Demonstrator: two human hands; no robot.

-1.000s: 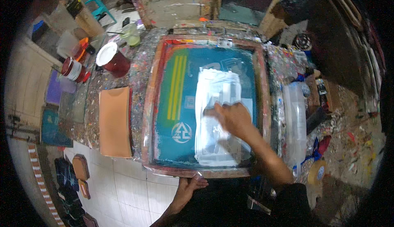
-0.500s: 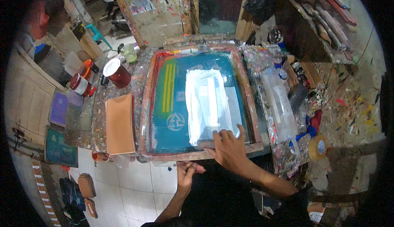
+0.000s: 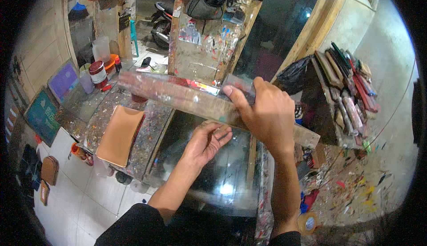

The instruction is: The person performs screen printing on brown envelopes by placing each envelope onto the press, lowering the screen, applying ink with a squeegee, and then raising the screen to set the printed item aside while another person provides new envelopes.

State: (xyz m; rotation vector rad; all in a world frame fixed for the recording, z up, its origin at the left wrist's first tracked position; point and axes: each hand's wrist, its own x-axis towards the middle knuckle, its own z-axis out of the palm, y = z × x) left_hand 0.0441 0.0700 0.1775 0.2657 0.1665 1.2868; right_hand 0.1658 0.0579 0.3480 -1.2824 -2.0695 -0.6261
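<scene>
A paint-smeared wooden screen frame (image 3: 182,90) is raised and seen nearly edge-on across the middle. My right hand (image 3: 269,112) is closed on it at the right part, the thumb over a small dark rectangular piece (image 3: 240,83) on its top. My left hand (image 3: 204,143) sits just below the frame, fingers loosely curved and apart, with nothing visible in them; whether the fingertips touch the wood is unclear. Beneath is a glass-topped work surface (image 3: 202,179). A stack of tan sheets (image 3: 118,135) lies to its left on the speckled bench.
Containers (image 3: 98,73) stand at the bench's back left, beside leaning screens (image 3: 42,114). Squeegees (image 3: 347,99) are piled on the right, near a black bag (image 3: 293,74) and a tape roll (image 3: 307,223). A parked motorbike (image 3: 160,26) shows through the doorway.
The screen has been lifted from lying flat to nearly edge-on, exposing the glass beneath. My right hand has moved from the white ink area onto the frame; my left hand has risen.
</scene>
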